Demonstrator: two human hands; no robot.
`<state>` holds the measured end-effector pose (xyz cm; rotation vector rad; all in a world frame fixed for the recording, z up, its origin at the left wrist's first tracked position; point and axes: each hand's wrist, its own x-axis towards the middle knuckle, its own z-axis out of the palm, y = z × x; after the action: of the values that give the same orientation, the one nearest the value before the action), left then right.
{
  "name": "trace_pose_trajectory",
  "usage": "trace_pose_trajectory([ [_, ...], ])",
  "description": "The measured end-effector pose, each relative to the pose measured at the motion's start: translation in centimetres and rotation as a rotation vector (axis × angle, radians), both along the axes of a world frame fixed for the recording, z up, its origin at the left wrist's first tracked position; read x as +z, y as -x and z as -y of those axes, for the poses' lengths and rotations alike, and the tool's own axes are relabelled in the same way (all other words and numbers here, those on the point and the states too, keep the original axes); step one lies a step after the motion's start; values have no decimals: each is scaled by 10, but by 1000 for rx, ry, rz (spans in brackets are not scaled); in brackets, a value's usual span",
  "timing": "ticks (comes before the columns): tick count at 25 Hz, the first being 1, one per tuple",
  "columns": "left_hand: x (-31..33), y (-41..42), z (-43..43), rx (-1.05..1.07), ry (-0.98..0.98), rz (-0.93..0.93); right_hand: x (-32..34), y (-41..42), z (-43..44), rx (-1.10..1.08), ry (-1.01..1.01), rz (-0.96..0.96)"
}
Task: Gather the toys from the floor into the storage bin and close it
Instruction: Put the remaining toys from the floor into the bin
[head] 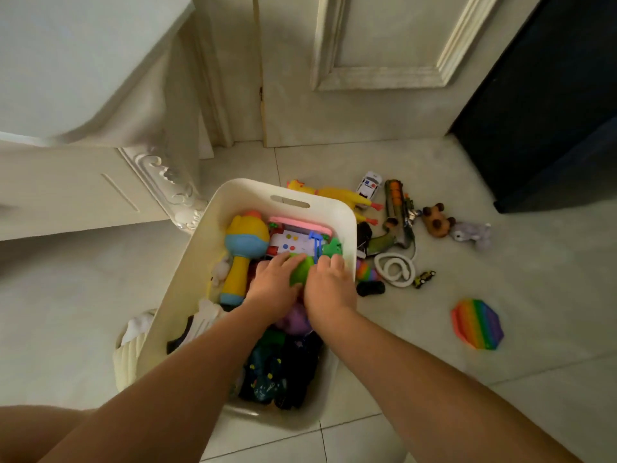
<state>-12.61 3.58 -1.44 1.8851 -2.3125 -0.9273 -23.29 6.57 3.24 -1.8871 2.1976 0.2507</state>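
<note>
Floor [417, 329]: pale tiles, toys strewn to the right of the bin.
Bin [207, 248]: white, open, on the floor beside a white cabinet [83, 182]; nearly full of toys.
Inside the bin: a yellow and blue toy [242, 248] on the left side, a pink-edged board [300, 233] at the far end, dark toys at the near end.
Left hand [272, 287]: inside the bin, fingers curled over a green toy [300, 267].
Right hand [329, 287]: just beside the left hand, fingers bent onto the same green toy.
Toy gun [397, 215]: on the floor right of the bin.
Rubber chicken [337, 195]: behind the bin's far right corner.
Rainbow pad [477, 324]: well apart from the rest, alone.
White coil [394, 267]: near the bin.
Toy car [369, 185]: touching the chicken.
</note>
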Motion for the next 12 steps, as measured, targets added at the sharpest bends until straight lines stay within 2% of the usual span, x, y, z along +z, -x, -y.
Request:
trace_pose_trajectory([
  [3, 13, 14, 2, 54, 177, -71, 13, 6, -3, 107, 347, 41],
  [5, 38, 33, 4, 163, 342, -238, 21, 27, -1, 178, 478, 264],
  [7, 68, 61, 7, 242, 450, -350, 29, 67, 1, 36, 541, 530],
  [8, 80, 76, 7, 222, 500, -366, 34, 92, 0, -90, 615, 582],
  [10, 99, 107, 1, 67, 557, -399, 27, 142, -4, -339, 663, 600],
  [12, 96, 141, -6, -110, 486, -415, 6, 186, -11, -513, 555, 612],
])
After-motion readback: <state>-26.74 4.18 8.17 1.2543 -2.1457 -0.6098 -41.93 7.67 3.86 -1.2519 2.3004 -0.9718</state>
